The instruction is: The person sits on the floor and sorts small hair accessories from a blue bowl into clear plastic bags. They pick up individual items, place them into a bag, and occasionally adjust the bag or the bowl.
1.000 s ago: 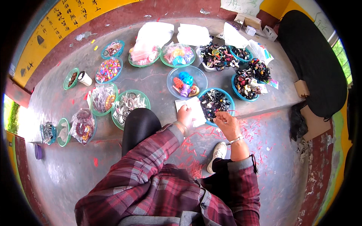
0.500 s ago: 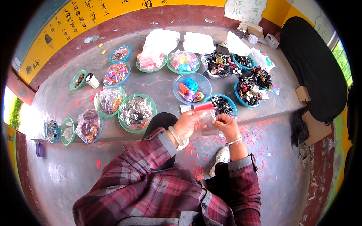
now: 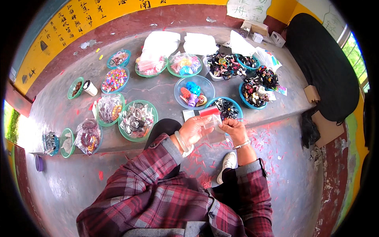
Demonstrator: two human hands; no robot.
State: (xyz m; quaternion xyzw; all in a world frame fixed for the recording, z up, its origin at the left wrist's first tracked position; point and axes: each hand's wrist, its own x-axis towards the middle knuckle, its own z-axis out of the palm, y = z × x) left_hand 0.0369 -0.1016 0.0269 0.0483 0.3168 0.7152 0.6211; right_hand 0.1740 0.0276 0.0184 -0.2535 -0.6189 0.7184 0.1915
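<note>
In front of me, above the raised ledge's edge, my two hands hold a small clear plastic bag [image 3: 214,123] with a red band across its top. My left hand [image 3: 192,131] has its fingers closed on the bag's left side, a pale bangle at the wrist. Pinched at the bag's right side are the thumb and fingers of my right hand [image 3: 235,132], which wears a thin bracelet. Whether anything lies inside the bag I cannot tell. Just behind the hands stands a blue basin [image 3: 239,112] of dark hair ties.
On the ledge [image 3: 158,91] stand several basins: a clear bowl [image 3: 178,83] with colourful bundles, a green basin [image 3: 153,130] of packaged bands, a basin of bright beads [image 3: 114,79]. White bags [image 3: 161,42] lie behind. Red scraps [image 3: 197,160] litter the floor by my shoe [image 3: 227,164].
The view has shifted slightly, so the basins appear a little further left. Both hands still hold the bag, and its red band now slants differently.
</note>
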